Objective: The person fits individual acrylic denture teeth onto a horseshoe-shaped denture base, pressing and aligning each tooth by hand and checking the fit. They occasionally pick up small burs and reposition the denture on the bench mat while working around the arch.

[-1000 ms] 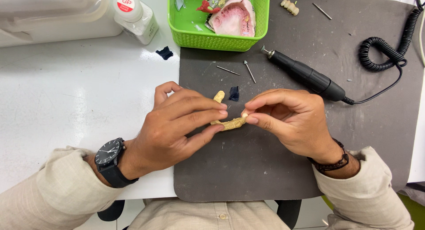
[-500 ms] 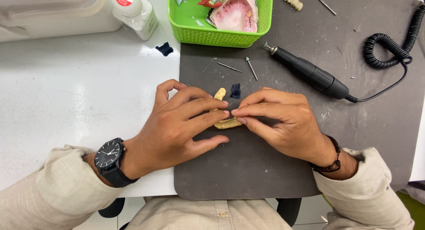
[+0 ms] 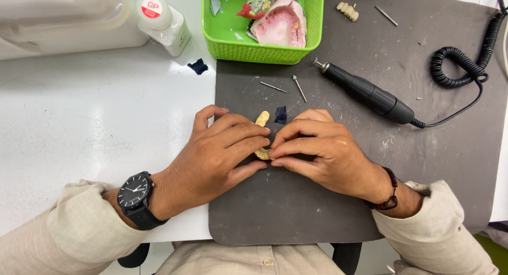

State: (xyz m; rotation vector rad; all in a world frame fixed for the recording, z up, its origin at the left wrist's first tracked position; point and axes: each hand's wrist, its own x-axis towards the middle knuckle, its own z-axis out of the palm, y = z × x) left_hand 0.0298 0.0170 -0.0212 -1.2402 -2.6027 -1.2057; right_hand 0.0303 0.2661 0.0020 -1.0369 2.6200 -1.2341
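Note:
A small yellowish dental cast (image 3: pixel 262 120) lies on the dark grey mat (image 3: pixel 338 211), mostly hidden by fingers. My left hand (image 3: pixel 211 158) grips it from the left, fingers curled over it. From the right, my right hand (image 3: pixel 323 153) pinches the same piece, fingertips meeting the left hand's. A small dark blue scrap (image 3: pixel 280 115) sits just behind the cast. I wear a black wristwatch (image 3: pixel 135 195) on the left wrist and a dark bead bracelet (image 3: pixel 389 193) on the right.
A black handpiece (image 3: pixel 370 95) with a coiled cable (image 3: pixel 460 63) lies at the mat's right. Two thin burs (image 3: pixel 288 86) lie behind the hands. A green basket (image 3: pixel 262 50) holds a pink denture. A white bottle (image 3: pixel 161 24) and a row of teeth (image 3: pixel 347 10) are farther back.
Both hands have drawn closer together over the cast, and my right fingers now press against the left fingertips. The cast is more covered than before.

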